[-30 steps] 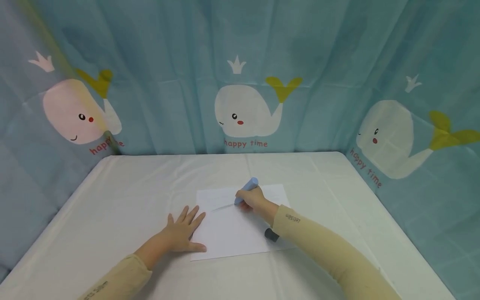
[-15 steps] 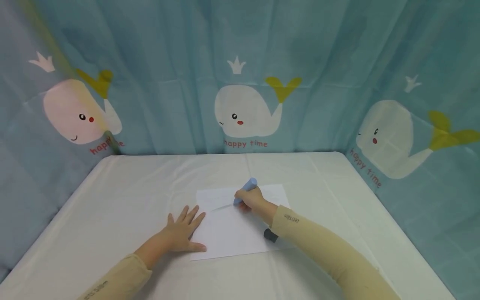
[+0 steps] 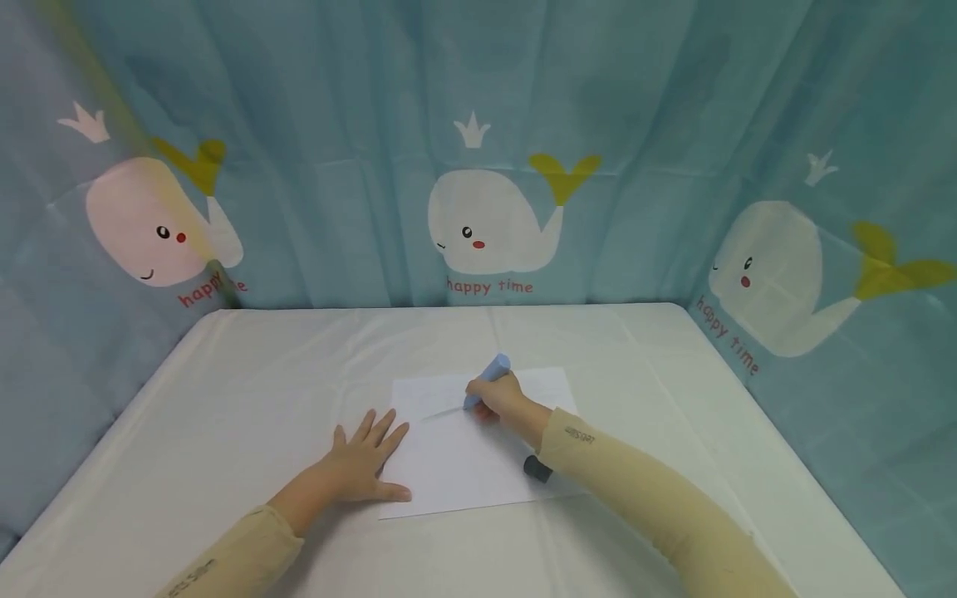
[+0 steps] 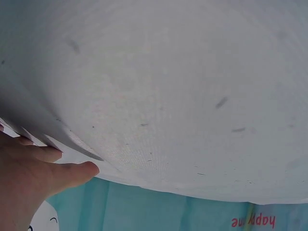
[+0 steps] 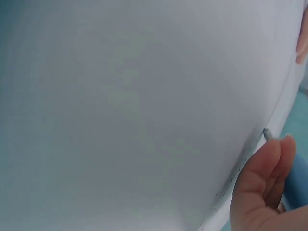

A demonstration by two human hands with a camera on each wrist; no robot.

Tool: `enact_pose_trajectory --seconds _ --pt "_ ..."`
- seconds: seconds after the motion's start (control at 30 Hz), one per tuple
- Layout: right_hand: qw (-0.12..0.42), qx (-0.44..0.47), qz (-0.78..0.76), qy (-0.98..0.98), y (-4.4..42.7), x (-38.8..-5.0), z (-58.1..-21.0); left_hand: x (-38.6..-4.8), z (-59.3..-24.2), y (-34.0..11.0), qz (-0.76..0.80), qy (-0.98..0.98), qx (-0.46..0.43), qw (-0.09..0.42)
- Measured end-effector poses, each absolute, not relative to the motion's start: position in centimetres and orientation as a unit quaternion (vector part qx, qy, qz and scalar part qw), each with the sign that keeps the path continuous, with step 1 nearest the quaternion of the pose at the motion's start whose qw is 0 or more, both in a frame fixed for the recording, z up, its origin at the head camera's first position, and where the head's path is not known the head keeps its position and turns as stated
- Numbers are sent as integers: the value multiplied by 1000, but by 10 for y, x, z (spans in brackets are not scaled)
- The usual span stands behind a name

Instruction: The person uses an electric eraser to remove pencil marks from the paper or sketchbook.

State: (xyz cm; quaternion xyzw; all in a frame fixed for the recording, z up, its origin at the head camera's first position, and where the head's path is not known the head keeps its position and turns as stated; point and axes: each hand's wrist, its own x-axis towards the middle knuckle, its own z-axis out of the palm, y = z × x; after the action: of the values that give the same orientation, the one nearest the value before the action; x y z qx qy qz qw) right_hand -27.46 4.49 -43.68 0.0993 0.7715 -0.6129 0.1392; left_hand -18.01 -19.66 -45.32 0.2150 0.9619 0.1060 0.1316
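Note:
A white sheet of paper (image 3: 449, 473) lies on the table. The right hand (image 3: 501, 397) grips a light blue marker (image 3: 493, 369), its tip at the right end of a thin slanting line (image 3: 441, 414) on the sheet. In the right wrist view, the right hand (image 5: 262, 187) pinches the blue marker (image 5: 297, 180) near its tip. The left hand (image 3: 366, 463) lies flat with spread fingers over the sheet's left edge; its thumb and some fingers show in the left wrist view (image 4: 38, 173). A dark cap (image 3: 537, 469) lies on the paper beside the right sleeve.
A white cloth covers the table (image 3: 247, 390). Blue curtains (image 3: 336, 208) printed with whales and the words "happy time" stand behind it and along both sides.
The right hand and marker have shifted very slightly left. The dark cap also sits slightly farther left, beside the sleeve. My left hand holds the same place.

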Motion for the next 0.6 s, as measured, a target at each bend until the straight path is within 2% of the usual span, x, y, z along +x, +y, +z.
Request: enact_pose_trajectory --seconds 0.6 --pt "143 108 -611 771 46 -277 -434 -181 -455 -196 108 961 218 131"
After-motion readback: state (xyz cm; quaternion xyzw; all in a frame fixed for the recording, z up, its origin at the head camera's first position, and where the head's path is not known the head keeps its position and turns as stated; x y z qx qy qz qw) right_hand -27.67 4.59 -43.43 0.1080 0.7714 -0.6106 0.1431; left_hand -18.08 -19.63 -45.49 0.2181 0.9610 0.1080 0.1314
